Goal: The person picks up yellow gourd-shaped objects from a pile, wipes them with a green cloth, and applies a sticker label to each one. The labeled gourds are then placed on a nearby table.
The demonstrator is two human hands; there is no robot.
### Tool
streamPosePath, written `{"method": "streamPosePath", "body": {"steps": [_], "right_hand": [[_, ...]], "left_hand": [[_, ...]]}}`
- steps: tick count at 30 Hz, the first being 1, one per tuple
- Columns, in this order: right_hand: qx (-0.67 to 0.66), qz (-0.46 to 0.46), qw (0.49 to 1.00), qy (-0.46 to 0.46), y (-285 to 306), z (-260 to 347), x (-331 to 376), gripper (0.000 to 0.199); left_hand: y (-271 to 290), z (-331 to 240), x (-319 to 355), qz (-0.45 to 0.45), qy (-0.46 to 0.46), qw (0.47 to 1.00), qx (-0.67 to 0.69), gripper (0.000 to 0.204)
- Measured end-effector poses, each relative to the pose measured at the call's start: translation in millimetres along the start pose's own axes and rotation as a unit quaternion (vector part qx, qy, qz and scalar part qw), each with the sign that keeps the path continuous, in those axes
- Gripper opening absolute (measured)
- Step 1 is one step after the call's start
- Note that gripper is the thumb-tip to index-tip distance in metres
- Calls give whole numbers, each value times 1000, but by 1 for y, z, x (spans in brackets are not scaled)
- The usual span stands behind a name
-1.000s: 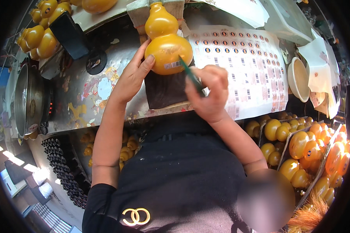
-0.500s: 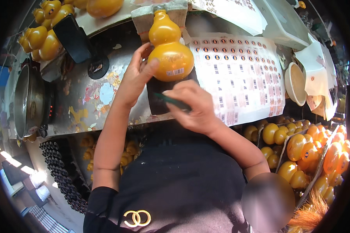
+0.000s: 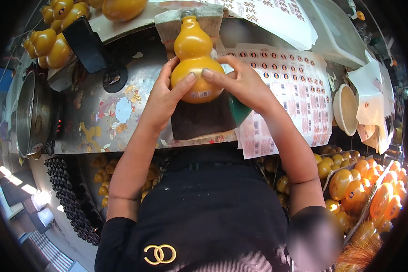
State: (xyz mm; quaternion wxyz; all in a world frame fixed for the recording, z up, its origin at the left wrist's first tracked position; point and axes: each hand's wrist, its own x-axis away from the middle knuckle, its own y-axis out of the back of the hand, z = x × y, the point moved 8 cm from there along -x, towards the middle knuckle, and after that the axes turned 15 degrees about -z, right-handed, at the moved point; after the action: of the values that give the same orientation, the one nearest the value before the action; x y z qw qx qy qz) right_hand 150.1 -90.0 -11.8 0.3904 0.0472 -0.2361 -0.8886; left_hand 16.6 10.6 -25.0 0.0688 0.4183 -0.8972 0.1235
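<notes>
— Two hands on one bottle: the left hand (image 3: 161, 97) and the right hand (image 3: 242, 84) clasp the yellow gourd-shaped bottle (image 3: 195, 59), their fingers wrapped round its lower bulb.
— Where does it sit?
— On the dark cloth (image 3: 197, 122) over the scratched metal worktop (image 3: 104, 113), left of the sticker sheet (image 3: 288, 90).
— How would it handle?
— Glossy, smooth, likely slippery and fairly heavy; the narrow waist looks the surest grip.
</notes>
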Motion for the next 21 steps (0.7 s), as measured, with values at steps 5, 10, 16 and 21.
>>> {"method": "streamPosePath", "body": {"steps": [5,10,16,21], "right_hand": [[-146,36,987,-65,-12,-14,3,64],[-165,68,982,-69,-8,-2,2,68],[-164,47,984,-49,-8,-2,1,65],[-175,44,980,-79,-7,-6,1,57]], "left_hand": [[-2,3,3,-4,29,999,22,70],[-1,2,1,-4,40,999,37,66],[-5,-15,-8,-27,-47,996,-69,81],[-4,-13,-17,-21,-5,998,-58,83]]}}
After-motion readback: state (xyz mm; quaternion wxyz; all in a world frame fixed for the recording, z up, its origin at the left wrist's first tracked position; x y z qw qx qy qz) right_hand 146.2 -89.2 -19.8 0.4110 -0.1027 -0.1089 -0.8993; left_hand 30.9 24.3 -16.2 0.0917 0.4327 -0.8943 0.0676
